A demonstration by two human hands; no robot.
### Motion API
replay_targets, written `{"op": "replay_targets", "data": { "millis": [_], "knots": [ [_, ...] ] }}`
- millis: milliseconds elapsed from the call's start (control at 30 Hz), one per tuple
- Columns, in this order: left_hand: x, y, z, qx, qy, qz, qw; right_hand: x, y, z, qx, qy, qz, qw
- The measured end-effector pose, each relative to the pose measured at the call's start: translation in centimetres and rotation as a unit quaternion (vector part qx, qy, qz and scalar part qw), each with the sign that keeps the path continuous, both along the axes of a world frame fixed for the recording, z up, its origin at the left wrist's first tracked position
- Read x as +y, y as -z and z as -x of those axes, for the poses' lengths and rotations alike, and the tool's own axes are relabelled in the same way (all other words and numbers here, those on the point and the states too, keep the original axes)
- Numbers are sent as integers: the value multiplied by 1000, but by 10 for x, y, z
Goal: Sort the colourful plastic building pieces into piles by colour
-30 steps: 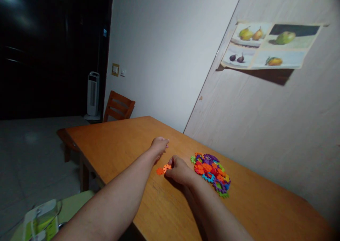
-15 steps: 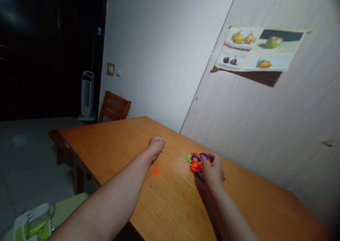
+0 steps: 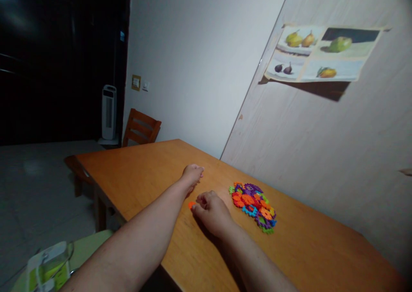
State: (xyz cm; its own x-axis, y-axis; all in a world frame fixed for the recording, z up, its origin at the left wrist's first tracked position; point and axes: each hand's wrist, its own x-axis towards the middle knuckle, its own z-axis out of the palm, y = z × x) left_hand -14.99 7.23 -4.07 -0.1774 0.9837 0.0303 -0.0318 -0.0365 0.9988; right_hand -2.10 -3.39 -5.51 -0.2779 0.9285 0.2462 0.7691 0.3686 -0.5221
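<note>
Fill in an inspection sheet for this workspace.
Surface: brown table, pieces lying on it.
Pieces: multicoloured pile of toothed pieces; orange piece apart from it, partly hidden by the right hand.
Clutter: box on the green seat, lower left, off the table.
Hands: left hand curled, contents hidden; right hand beside the orange piece, contact unclear.
Cables: thin dark loop by the box, too unclear to call a cable.
Surroundings: chair beyond the table, white tower unit, fruit poster on the right-hand wall.
</note>
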Motion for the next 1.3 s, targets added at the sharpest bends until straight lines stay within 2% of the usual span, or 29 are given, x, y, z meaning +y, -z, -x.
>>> {"op": "replay_targets", "data": {
  "millis": [100,333,567,733,967,1100,1300],
  "knots": [
    [0,1,-1,-3,5,-7,1000,4,3,9,-23,18,31,999],
    [-2,-1,-3,-4,14,1,1000,12,7,16,6,45,110,993],
    [1,1,-3,-4,9,-4,1000,5,1,22,0,56,86,995],
    [3,2,-3,2,8,-4,1000,6,-1,21,-16,40,90,995],
    [0,3,-5,3,18,-17,1000,8,10,19,55,42,68,995],
    [-3,3,-8,1,27,-37,999,17,13,-7,112,84,15,990],
    [-5,7,-16,28,40,-36,998,31,-11,-93,152,228,-87,958]
  ]
}}
